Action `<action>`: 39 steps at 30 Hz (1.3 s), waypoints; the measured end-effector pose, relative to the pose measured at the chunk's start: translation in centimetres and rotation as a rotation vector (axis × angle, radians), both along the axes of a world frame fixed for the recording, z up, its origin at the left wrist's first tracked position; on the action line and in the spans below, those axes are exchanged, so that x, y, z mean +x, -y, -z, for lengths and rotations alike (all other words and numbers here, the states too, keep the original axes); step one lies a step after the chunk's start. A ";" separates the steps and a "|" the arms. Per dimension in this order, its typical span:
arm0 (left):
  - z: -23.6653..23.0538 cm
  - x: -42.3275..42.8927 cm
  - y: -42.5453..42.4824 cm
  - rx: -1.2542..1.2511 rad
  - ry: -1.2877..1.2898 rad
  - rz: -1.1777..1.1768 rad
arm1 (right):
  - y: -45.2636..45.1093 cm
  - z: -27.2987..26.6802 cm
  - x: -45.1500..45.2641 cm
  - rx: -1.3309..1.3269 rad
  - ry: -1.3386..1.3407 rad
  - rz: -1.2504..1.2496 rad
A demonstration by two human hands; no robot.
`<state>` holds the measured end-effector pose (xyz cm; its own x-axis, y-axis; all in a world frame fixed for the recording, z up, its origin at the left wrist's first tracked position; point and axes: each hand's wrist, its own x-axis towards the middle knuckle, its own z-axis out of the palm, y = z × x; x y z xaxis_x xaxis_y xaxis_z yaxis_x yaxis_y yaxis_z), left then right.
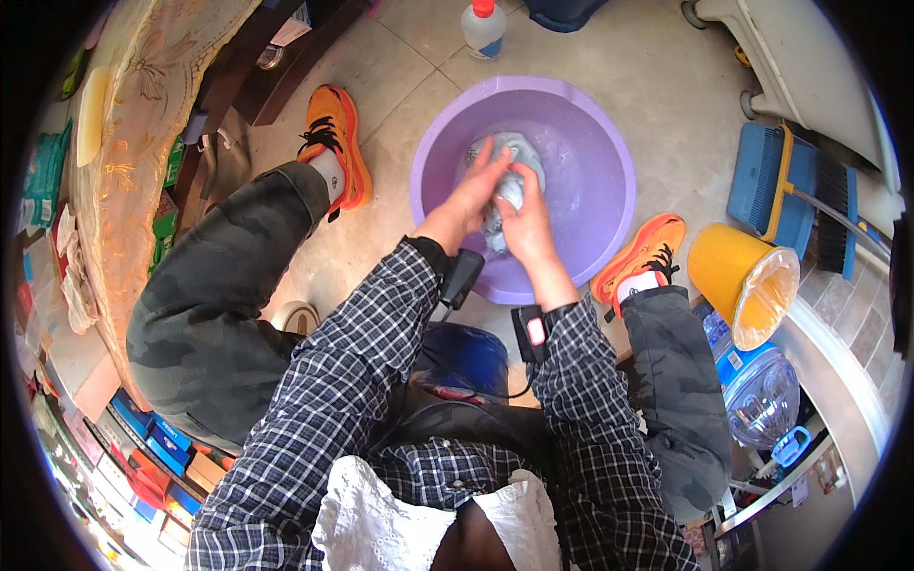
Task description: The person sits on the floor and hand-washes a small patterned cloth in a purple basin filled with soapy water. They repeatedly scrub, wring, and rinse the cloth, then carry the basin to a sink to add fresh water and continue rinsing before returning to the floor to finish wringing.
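Observation:
A purple plastic basin (596, 214) stands on the tiled floor before me, with some water in its bottom. Inside it, a wet pale blue-grey cloth (525, 146) is bunched between my two hands. My left hand (475, 185) grips the cloth from the left, fingers pointing up and partly spread. From the right, my right hand (525, 218) closes on the same cloth, its fingertips near those of the left. Both hands are over the basin, near its middle. The underside of the cloth is hidden.
A clear bottle with a red cap (482, 32) stands beyond the basin. To the right are a blue dustpan (753, 178), a broom (835, 214), a yellow bin (721, 268) and a large water bottle (760, 392). A cloth-covered table (136, 157) is at left. My shoes flank the basin.

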<state>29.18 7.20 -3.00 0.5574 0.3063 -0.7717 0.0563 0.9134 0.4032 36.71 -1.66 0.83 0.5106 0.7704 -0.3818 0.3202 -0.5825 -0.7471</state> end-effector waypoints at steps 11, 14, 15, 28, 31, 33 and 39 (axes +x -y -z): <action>-1.5 -0.1 -1.4 -0.222 0.373 -0.255 | -2.6 -5.7 -2.7 0.121 -0.048 0.151; -2.1 -0.3 -1.3 -0.222 0.326 -0.204 | -2.5 -5.6 -2.3 0.187 -0.050 0.166; -2.3 -0.3 -1.2 -0.225 0.284 -0.178 | -2.4 -5.4 -2.1 0.143 -0.066 0.202; -1.2 -1.3 -2.1 1.019 -0.456 0.752 | 1.9 -2.0 7.9 -0.458 0.531 0.097; 0.1 -1.6 -1.3 0.949 -0.570 0.524 | 1.1 0.2 7.1 -0.318 0.566 0.207; 0.3 -1.1 -0.8 0.777 -0.559 0.399 | -0.1 2.6 4.6 -0.433 0.651 0.151; 1.0 -1.5 -1.5 -0.267 0.054 -0.099 | -2.1 2.6 -0.3 -0.195 0.300 -0.056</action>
<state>27.67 8.73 -4.05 0.5778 0.1510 -0.8021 -0.0533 0.9876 0.1475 36.42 0.40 -1.74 0.5816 0.7277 -0.3636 0.5438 -0.6802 -0.4916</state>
